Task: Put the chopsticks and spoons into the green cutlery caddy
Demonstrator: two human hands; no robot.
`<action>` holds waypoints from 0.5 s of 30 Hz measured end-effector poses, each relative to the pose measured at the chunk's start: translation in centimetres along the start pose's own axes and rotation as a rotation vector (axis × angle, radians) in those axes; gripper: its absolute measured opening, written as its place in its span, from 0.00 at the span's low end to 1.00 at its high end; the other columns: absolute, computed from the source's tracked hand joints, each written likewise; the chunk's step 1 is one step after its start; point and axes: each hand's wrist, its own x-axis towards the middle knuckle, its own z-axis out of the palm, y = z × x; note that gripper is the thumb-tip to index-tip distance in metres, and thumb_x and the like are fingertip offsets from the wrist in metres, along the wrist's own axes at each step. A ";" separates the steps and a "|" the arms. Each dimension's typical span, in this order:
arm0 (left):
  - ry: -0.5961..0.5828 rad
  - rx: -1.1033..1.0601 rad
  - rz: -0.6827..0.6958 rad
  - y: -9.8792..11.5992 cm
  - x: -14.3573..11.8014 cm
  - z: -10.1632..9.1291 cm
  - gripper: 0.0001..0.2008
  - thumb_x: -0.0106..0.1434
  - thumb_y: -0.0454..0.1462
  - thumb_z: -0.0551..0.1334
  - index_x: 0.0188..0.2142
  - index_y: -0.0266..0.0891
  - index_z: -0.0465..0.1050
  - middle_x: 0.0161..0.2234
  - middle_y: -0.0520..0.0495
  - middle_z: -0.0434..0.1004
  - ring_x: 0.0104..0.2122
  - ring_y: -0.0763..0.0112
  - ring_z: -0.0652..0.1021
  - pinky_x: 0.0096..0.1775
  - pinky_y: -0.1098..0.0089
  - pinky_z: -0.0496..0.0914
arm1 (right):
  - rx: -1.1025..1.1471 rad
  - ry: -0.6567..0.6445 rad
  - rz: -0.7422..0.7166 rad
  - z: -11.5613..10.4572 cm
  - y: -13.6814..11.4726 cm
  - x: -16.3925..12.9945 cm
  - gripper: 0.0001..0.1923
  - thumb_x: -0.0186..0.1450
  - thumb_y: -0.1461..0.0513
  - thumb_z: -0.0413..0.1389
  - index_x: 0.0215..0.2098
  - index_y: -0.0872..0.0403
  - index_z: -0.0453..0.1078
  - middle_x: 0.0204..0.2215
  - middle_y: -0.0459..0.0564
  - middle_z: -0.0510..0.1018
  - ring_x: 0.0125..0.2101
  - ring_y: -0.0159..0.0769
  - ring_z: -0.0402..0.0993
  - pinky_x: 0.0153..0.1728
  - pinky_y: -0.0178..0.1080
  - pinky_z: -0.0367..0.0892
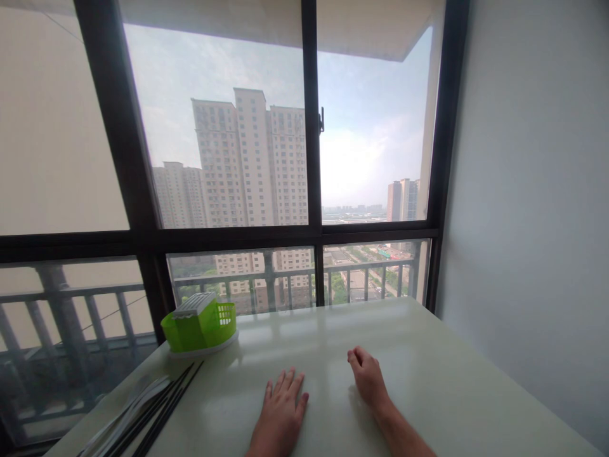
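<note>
My left hand (282,411) lies palm down on the pale table (328,343), its fingers stretched out and slightly spread. To its right, my right hand (368,376) is closed in a loose fist just over the tabletop, with no object showing from it. Several dark chopsticks (164,409) lie at the left side of the table, apart from my left hand. Beside them are silvery utensils (130,406) that look like spoons, their shapes partly blurred.
A green utensil holder (202,325) with a white base and white slatted top stands at the table's back left. Behind the table is a dark-framed window (311,235) with a railing outside. A plain wall (528,209) borders the right side.
</note>
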 end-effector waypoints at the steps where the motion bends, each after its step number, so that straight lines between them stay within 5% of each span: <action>1: 0.000 -0.001 0.002 0.0 0.0 0.0 0.29 0.71 0.48 0.46 0.69 0.46 0.61 0.72 0.46 0.54 0.72 0.55 0.54 0.69 0.45 0.44 | 0.000 0.000 0.001 0.0 0.0 0.0 0.26 0.70 0.43 0.45 0.26 0.52 0.65 0.20 0.43 0.69 0.24 0.32 0.60 0.27 0.35 0.52; 10: 0.062 -0.110 -0.032 0.1 0.0 -0.2 0.25 0.70 0.45 0.51 0.63 0.43 0.69 0.70 0.43 0.60 0.70 0.55 0.57 0.69 0.47 0.47 | -0.016 -0.002 -0.005 -0.2 0.3 -0.1 0.24 0.70 0.44 0.46 0.26 0.52 0.63 0.20 0.42 0.66 0.24 0.33 0.60 0.28 0.35 0.52; 15: 0.166 -0.213 -0.186 -3.1 0.0 -4.7 0.15 0.67 0.43 0.54 0.39 0.40 0.79 0.51 0.43 0.82 0.51 0.62 0.79 0.53 0.68 0.69 | -0.007 -0.002 0.008 -0.3 0.4 -0.2 0.23 0.70 0.45 0.47 0.26 0.51 0.64 0.19 0.42 0.67 0.23 0.34 0.61 0.27 0.36 0.51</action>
